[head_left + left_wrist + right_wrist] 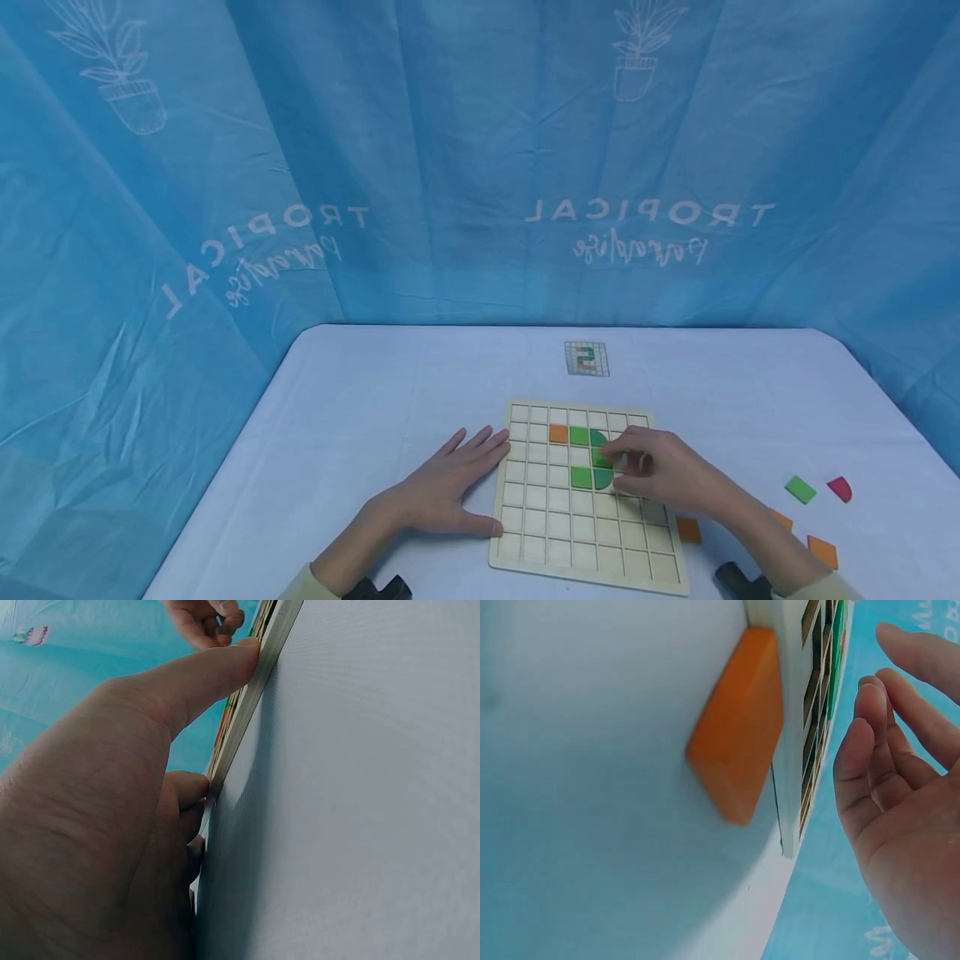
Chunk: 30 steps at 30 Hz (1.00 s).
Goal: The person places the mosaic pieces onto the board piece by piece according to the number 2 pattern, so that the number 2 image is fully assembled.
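A pale wooden grid board (532,521) lies on the white table, with an orange square (558,433), several green square tiles (581,477) and dark green rounded tiles (603,478) in its cells. My left hand (450,492) is spread along the board's left side, thumb and fingertips touching the edge. Over the board, my right hand (667,467) has its index fingertip at a green square (601,457) between the two rounded tiles. In the right wrist view, a gap shows between that hand's thumb (919,656) and fingers, and no tile is seen in it.
A small pattern card (587,358) lies behind the board. To the right are loose tiles: a green one (800,489), a red rounded one (841,489) and several orange ones (822,552). One orange tile (739,727) lies by the board's right edge. Blue curtains (480,167) surround the table.
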Available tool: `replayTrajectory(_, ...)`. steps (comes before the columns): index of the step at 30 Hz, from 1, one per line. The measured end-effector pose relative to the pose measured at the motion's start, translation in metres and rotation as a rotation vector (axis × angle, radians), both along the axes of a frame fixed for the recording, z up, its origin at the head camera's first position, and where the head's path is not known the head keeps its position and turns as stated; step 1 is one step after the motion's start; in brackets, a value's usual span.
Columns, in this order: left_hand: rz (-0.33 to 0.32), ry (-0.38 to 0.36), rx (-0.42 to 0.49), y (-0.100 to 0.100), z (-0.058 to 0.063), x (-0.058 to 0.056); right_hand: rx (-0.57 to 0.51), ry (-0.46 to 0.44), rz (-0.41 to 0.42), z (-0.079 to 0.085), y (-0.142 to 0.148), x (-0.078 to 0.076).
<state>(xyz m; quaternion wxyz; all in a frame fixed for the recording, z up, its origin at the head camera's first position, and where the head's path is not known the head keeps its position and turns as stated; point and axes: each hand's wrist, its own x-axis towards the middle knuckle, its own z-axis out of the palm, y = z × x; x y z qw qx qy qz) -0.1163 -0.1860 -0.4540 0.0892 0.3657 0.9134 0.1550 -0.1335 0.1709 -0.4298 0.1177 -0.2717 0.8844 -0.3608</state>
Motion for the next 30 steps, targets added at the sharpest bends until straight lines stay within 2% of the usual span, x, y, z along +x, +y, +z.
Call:
replayTrajectory(12, 0.002, 0.001, -0.008, 0.001, 0.001, 0.000, -0.027, 0.000, -0.089, 0.006, 0.020, 0.008)
replayTrajectory(24, -0.006, -0.009, 0.005, 0.000, 0.002, 0.000, 0.020, -0.032, -0.170, 0.006, 0.041, 0.011)
replayTrajectory(30, -0.006, -0.008, 0.000, 0.000, 0.002, 0.000, 0.048, -0.015, -0.203, 0.007, 0.051, 0.015)
